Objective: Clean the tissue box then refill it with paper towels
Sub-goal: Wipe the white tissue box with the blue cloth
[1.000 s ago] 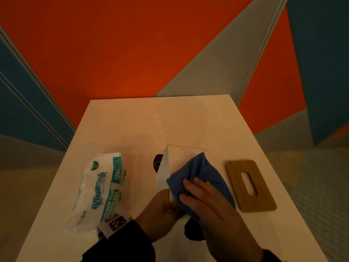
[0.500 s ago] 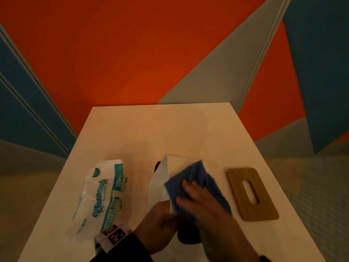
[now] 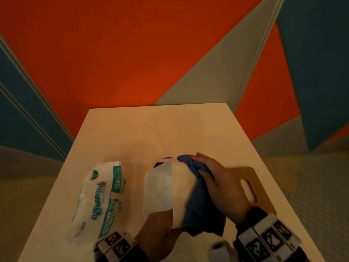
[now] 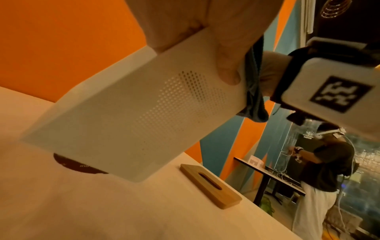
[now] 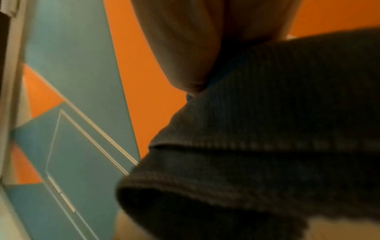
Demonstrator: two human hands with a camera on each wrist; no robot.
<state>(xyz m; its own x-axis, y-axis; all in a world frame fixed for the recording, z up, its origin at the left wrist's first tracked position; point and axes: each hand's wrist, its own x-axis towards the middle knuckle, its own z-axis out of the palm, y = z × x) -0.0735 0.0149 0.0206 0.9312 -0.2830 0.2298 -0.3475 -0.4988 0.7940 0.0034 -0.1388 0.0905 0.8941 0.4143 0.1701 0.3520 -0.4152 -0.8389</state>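
My left hand [image 3: 160, 226] grips the near end of the white tissue box [image 3: 162, 188], holding it tilted with its far end on the table; its thumb [image 4: 226, 65] lies across the perforated side [image 4: 127, 123]. My right hand [image 3: 221, 186] presses a blue cloth [image 3: 200, 205] against the box's right side, fingers curled over the cloth at the far end. The cloth [image 5: 267, 129] fills the right wrist view. A sealed pack of Kleensoft paper towels [image 3: 96, 203] lies left of the box. The wooden lid [image 3: 253, 186] with its slot lies flat on the right, partly behind my right hand.
The white table [image 3: 151, 129] stands against an orange, grey and blue wall. A dark round disc [image 4: 78, 165] lies under the box's far end. In the left wrist view a person [image 4: 320, 170] stands at another table beyond the right edge.
My right hand has slid the blue cloth from the box's near upper face to its far right side. The box has turned in my left hand, showing more of its white face.
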